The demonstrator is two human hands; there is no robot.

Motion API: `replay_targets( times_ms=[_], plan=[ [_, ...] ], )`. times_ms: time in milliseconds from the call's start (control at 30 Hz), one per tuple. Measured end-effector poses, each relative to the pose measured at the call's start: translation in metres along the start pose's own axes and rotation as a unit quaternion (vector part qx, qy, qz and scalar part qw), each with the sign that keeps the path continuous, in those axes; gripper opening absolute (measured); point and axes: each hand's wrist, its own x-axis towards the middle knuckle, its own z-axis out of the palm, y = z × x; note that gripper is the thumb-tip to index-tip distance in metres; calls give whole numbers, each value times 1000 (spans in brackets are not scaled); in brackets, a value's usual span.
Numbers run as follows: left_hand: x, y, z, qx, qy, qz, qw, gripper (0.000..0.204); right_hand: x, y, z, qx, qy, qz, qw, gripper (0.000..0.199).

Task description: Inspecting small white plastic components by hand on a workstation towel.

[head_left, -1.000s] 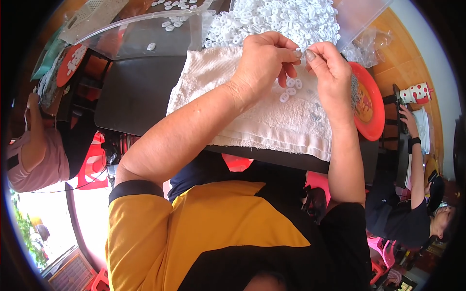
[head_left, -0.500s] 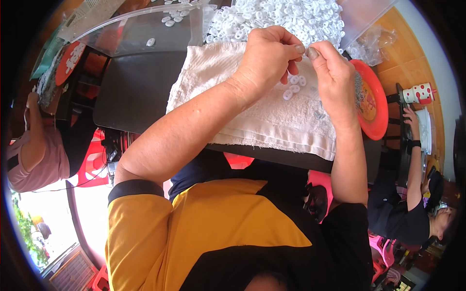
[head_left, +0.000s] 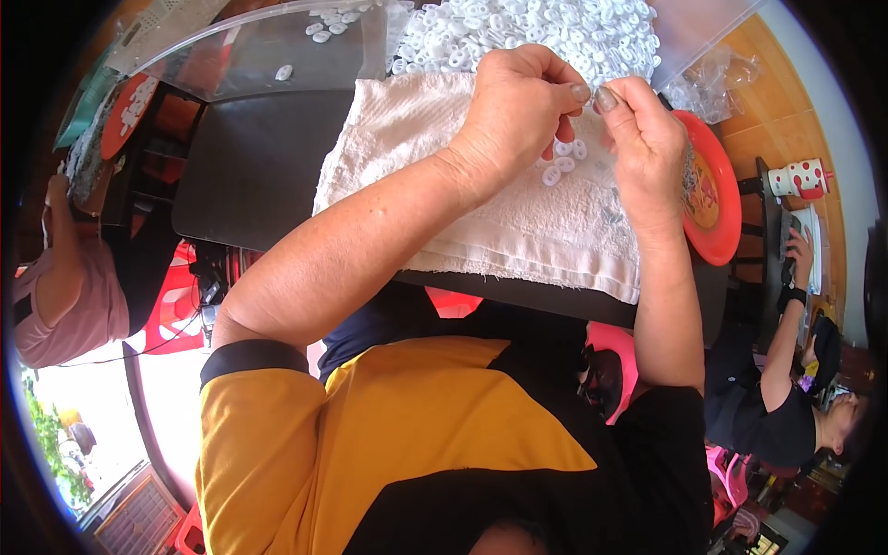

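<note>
Over a nubby white towel (head_left: 518, 213), both hands' fingers (head_left: 578, 92) pinch together above small white plastic rings (head_left: 562, 165).

the person wears a short-sleeved yellow shirt (head_left: 388, 435) with black sleeve bands and black panels at the shoulder, forearms bare, no rings or watch visible.

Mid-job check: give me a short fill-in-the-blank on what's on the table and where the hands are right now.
1. Both hands, the left hand and the right hand, meet over a white ____ spread on the dark table.
2. The heap of small rings beyond the hands is ____ in colour.
3. The round plate beside the right hand is ____.
4. A few loose rings lie on the cloth, just ____ the fingertips.

Missing words: towel; white; red; below
</note>
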Motion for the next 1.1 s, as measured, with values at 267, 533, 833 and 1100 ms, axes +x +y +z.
replay_targets(
  times_ms=[267, 533, 833, 1100],
  plan=[
    [-7, 3, 3, -24, 62, 43, 997, 3, -1, -5, 21, 215, 36, 61, 974, 16],
    [1, -1, 1, -64, 49, 19, 997, 5, 4, 3, 6, 102, 25, 51, 993, 18],
    [-2, -2, 2, -36, 36, 14, 999, 6, 3, 5, 4, 6, 4, -18, 1000, 13],
    [-4, -1, 5, 2, 63, 55, 996, 3, 2, 0, 19, 103, 37, 4, 994, 10]
  ],
)
